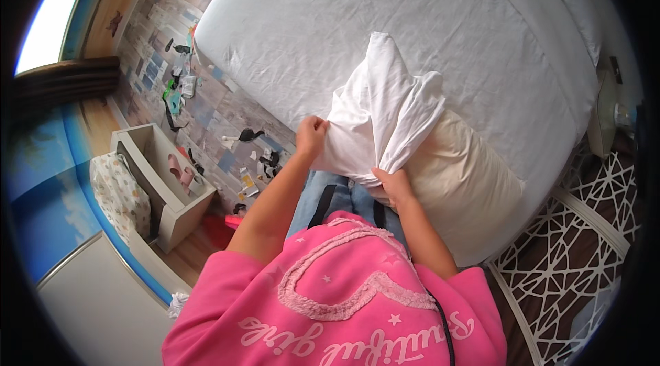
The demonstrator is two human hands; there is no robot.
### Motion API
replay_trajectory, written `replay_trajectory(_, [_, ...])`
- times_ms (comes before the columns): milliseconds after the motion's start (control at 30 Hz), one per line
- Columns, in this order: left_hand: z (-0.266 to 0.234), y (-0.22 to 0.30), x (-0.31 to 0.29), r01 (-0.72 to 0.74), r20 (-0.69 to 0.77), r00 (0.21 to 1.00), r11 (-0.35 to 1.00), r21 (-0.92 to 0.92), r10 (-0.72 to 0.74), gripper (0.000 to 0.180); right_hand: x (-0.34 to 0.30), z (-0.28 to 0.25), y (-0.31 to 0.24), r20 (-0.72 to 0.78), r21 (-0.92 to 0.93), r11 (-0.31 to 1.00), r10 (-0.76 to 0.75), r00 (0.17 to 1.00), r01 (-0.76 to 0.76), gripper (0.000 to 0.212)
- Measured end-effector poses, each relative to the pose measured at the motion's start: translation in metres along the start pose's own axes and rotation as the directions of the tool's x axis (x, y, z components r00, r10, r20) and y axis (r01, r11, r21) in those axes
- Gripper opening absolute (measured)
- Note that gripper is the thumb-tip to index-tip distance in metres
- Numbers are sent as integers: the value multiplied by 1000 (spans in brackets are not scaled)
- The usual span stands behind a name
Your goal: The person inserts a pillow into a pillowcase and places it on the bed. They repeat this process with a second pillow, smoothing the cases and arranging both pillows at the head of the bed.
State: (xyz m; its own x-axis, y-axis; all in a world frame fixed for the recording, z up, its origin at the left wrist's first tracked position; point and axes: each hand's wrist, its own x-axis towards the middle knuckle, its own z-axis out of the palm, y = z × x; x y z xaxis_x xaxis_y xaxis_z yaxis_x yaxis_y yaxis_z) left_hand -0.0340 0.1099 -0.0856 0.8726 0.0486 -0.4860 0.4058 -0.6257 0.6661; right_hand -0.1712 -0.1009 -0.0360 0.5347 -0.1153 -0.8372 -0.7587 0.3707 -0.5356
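A white pillowcase point(375, 115) is bunched between my hands at the near edge of the bed. My left hand point(313, 136) is closed on its left edge, fingers curled into the cloth. Lower and to the right, my right hand point(394, 184) pinches the gathered near edge. A cream pillow point(467, 173) lies on the bed to the right, its left end under the white cloth. How far the cloth reaches over the pillow is hidden by the folds.
The bed's white sheet point(295, 22) stretches beyond my hands. Scattered clutter point(182, 84) lies on the patterned floor at left, near a white drawer unit point(175, 201) with cloth draped over it. A patterned rug point(564, 263) is at the lower right.
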Motion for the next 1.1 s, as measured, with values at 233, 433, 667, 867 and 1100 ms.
replay_trajectory(233, [-18, 14, 9, 67, 196, 974, 972, 225, -112, 48, -4, 0, 0, -72, -160, 985, 50, 996, -61, 38])
replay_trajectory(433, [23, 27, -35, 114, 265, 925, 864, 490, -272, 104, -6, 2, -5, 43, -343, 936, 92, 995, -72, 30])
replay_trajectory(667, [26, 76, -37, 133, 293, 927, 935, 327, -235, 77, -14, -13, 23, -63, -248, 968, -48, 997, 31, 34])
replay_trajectory(867, [22, 154, -22, -96, 452, 879, 876, 472, -148, 73, -47, -13, 14, -71, 582, 796, -152, 986, 165, 35])
replay_trajectory(1100, [35, 175, 7, 32, 557, 823, 988, 149, -111, 70, -72, 2, 10, -183, -235, 829, -550, 815, 507, 39])
